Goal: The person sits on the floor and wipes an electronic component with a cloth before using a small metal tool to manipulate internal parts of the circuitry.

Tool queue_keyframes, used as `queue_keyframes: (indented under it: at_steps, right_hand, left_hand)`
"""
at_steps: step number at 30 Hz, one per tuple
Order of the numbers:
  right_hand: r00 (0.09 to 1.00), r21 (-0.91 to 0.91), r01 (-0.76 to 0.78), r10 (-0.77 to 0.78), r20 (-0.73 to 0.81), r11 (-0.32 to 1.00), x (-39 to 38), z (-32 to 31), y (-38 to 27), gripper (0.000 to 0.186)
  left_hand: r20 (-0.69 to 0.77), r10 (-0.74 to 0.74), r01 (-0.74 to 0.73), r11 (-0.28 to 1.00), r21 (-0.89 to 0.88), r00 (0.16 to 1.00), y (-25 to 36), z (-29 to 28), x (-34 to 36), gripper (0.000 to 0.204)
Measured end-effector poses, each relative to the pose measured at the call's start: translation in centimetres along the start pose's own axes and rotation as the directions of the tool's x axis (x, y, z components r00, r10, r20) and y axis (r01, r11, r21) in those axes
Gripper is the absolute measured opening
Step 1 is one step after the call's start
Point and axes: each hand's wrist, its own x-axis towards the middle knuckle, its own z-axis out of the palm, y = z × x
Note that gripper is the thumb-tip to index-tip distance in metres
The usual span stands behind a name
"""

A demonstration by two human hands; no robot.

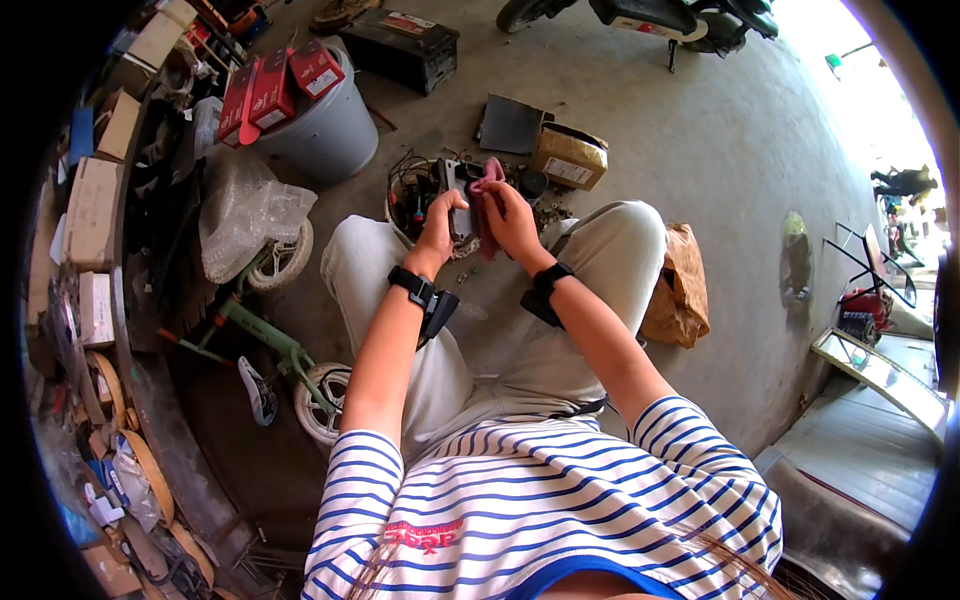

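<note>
– Two bare hands on my feed, both busy. What can't you make out?
– Left hand (437, 232): thumb side shows, most fingers are behind the grey part (461, 212). Right hand (513, 220) covers one side of the cloth (487, 243). The part's underside is hidden, and it's too small on my end to say what it is.
– Hand state?
– Left is partly curled, thumb along the part's near left edge; reads as a hold. Right is closed down, thumb and fingers pinching the cloth. Can't tell how hard either one grips.
– Where's the part?
– Between the hands, just ahead of the knees, over the basket (390, 205). Cloth is on its right, right up against it; can't tell if it's pressed on. Basket's far side is muddled by wires (413, 170) and dark bits.
– Looks?
– Part: flat, longish, dull silver-grey, black piece near its far end. Cloth: pink, crumpled, bunched at the top, with a loose tail hanging below the right hand.
– Nearby?
– Box (568, 160) beyond the right hand, dark sheet (512, 123) just beside it. Motorbike (650, 18) cut off at my top edge.
</note>
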Motion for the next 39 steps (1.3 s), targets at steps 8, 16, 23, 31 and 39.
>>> queue_keyframes:
  at_steps: [8, 16, 23, 31, 39]
  right_hand:
    - [0.983, -0.186, -0.184, 0.177, -0.054, 0.965, -0.1, -0.4, 3.3, 0.018]
    - [0.908, 0.127, -0.409, 0.417, -0.036, 0.904, -0.2, 0.7, 4.0, 0.024]
    - [0.913, 0.418, -0.291, 0.380, -0.146, 0.861, 2.5, -1.7, 3.4, 0.018]
    - [0.956, 0.057, -0.290, 0.287, 0.061, 0.955, 1.5, -1.0, 1.4, 0.019]
    - [0.873, 0.001, -0.483, 0.481, 0.084, 0.876, 1.3, -1.2, -0.3, 0.022]
  left_hand:
    - [0.054, -0.010, 0.012, 0.999, -0.040, 0.999, 0.3, -1.2, 0.2, 0.020]
    - [0.230, -0.037, 0.129, 0.906, -0.402, 0.972, 1.1, 0.6, -0.7, 0.029]
    - [-0.035, 0.010, -0.020, 0.953, -0.302, 0.999, 0.5, 1.1, 0.1, 0.021]
    - [-0.030, 0.024, -0.029, 0.979, -0.203, 0.999, -1.5, -0.7, 2.3, 0.014]
    - [0.037, -0.051, 0.058, 0.969, -0.238, 0.998, -0.9, -0.7, 1.7, 0.033]
